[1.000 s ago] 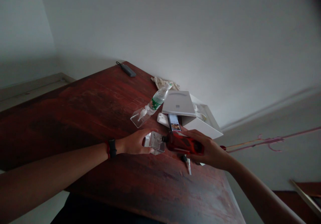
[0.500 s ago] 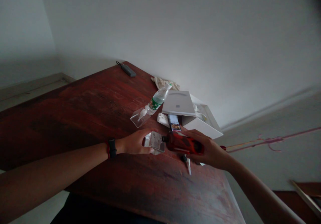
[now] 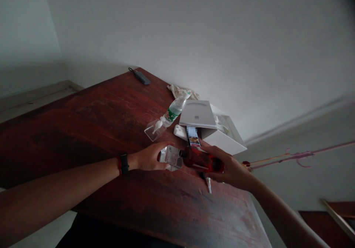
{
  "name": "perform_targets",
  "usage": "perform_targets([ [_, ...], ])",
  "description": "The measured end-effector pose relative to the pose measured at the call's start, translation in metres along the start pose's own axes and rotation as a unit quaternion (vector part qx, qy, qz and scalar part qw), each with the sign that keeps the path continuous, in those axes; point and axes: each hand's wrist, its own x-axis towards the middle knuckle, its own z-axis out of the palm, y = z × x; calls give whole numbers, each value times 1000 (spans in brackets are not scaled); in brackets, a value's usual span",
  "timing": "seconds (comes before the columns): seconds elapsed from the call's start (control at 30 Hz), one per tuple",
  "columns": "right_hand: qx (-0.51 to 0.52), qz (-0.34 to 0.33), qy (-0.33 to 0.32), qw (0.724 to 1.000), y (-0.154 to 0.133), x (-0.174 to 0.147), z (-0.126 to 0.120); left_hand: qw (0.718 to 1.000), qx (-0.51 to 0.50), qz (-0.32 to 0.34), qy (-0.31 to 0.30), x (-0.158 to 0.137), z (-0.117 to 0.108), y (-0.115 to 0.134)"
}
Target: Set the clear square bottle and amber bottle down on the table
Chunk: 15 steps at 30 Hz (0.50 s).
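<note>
My left hand [image 3: 152, 157] is wrapped round the side of a clear square container [image 3: 171, 157]. In my right hand [image 3: 227, 166] lies a dark red bottle [image 3: 202, 161], gripped round its base end and tipped over on its side. The bottle's dark neck points left and meets the near right edge of the container; whether liquid flows is too small to tell. Below the red bottle, a small piece with a black collar and white stem [image 3: 208, 185] rests on the tabletop [image 3: 124, 192].
Behind my hands stand a clear plastic bottle with a green label [image 3: 172, 113] and a clear plastic piece [image 3: 154, 130]. A phone [image 3: 193, 137], a white case [image 3: 180, 131], a white box [image 3: 198, 114], a cloth [image 3: 177, 91] and a grey device [image 3: 141, 77] lie further back.
The red bottle has shifted very slightly to the left and rolled a little in my right hand. My left hand and the container have stayed in place.
</note>
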Motion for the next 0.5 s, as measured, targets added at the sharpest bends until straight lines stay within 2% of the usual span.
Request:
perform_targets([
  [0.1,6,-1,-24,1000,4,-4,7,1000,-9,3,-5,0,0,4],
  [0.3,-19,25,11,999,10,-13,21,1000,-4,-17,-7,0,-1,8],
  [0.5,27,37,15,999,23,-24,43,999,-6,-34,5,-2,-2,2],
])
